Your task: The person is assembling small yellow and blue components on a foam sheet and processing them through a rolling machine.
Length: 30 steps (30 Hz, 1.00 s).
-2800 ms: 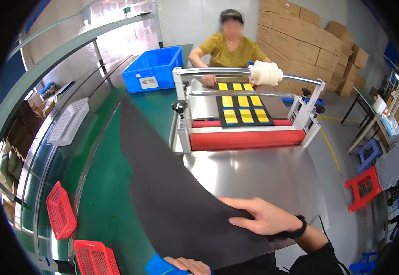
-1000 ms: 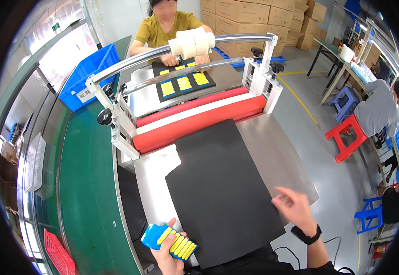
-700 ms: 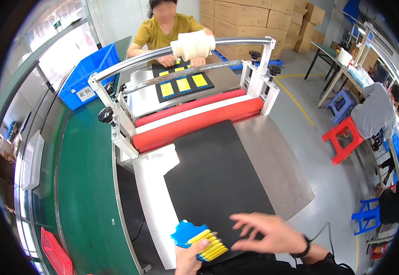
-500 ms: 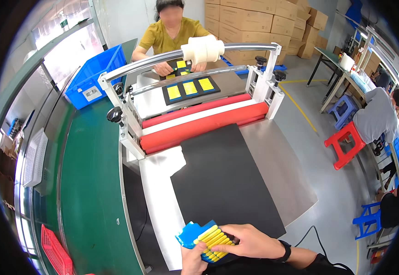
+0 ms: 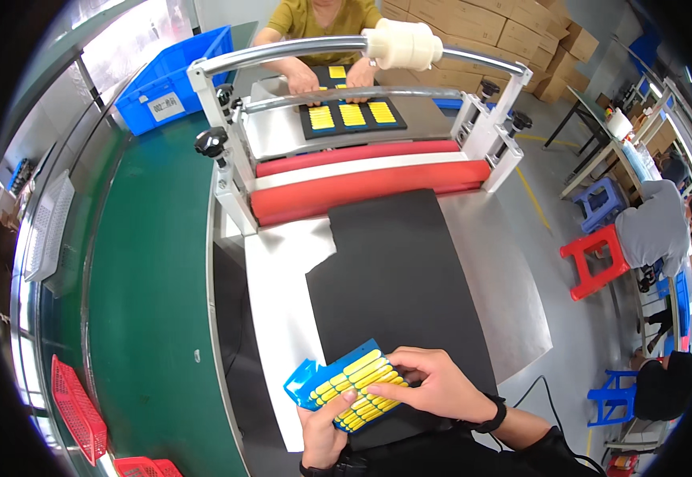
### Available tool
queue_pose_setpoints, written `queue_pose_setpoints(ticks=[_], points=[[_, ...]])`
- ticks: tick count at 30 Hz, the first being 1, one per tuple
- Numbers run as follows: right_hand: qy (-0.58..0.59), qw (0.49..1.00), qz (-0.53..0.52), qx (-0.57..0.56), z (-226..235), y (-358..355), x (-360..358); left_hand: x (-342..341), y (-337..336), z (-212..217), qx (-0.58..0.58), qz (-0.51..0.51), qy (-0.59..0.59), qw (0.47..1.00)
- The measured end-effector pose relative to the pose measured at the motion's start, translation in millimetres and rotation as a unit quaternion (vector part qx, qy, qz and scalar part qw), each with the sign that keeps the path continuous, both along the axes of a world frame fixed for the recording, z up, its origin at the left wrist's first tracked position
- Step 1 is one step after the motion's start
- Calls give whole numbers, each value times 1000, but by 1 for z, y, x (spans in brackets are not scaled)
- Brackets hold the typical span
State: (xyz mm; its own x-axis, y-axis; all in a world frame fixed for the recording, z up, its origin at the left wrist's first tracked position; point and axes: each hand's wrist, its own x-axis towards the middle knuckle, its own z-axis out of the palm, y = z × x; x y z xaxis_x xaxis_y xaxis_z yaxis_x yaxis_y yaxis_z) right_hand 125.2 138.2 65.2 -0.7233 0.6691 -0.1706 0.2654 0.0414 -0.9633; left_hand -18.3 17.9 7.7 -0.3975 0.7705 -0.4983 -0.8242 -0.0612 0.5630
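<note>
A blue sheet (image 5: 306, 383) with rows of yellow rounded strips (image 5: 362, 388) is held up above the near end of the metal table. My left hand (image 5: 324, 433) grips its lower left part, thumb lying over the strips. At its right side my right hand (image 5: 445, 388) is closed on the sheet, with a finger across the yellow strips and the other fingers bent at its edge. The sheet's left end is glossy, bare blue film, curled up. Below it lies a large black mat (image 5: 394, 278), running up to the red roller (image 5: 370, 191).
White posts (image 5: 231, 179) carry the rollers and a curved metal bar. Beyond, a person's hands (image 5: 305, 79) work over a black board (image 5: 310, 129) with yellow strips. A green table (image 5: 155, 278), blue crate (image 5: 175, 79) and red baskets (image 5: 79, 409) stand left; stools (image 5: 592, 266) stand right.
The view has tilted down. The blue sheet has turned its strips more toward me, and my right fingers have shifted on it. The other person's hands have moved onto the black board.
</note>
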Motion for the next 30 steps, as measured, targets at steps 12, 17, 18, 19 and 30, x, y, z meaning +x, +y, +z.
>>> queue_pose_setpoints(ticks=[12, 17, 18, 19, 30], points=[[18, 999, 40, -11, 7, 87, -15, -3, 10, 7, -82, 54, 49, 994], [88, 993, -68, -48, -14, 162, -37, -3, 10, 15, -67, 45, 57, 995], [99, 991, -90, -18, -26, 178, -35, -3, 15, 11, -42, 36, 54, 997], [89, 990, -105, 3, -30, 189, -38, -3, 16, 11, -21, 36, 53, 998], [-121, 913, -159, 357, -45, 195, -35, -5, 6, -2, -19, 50, 64, 996]])
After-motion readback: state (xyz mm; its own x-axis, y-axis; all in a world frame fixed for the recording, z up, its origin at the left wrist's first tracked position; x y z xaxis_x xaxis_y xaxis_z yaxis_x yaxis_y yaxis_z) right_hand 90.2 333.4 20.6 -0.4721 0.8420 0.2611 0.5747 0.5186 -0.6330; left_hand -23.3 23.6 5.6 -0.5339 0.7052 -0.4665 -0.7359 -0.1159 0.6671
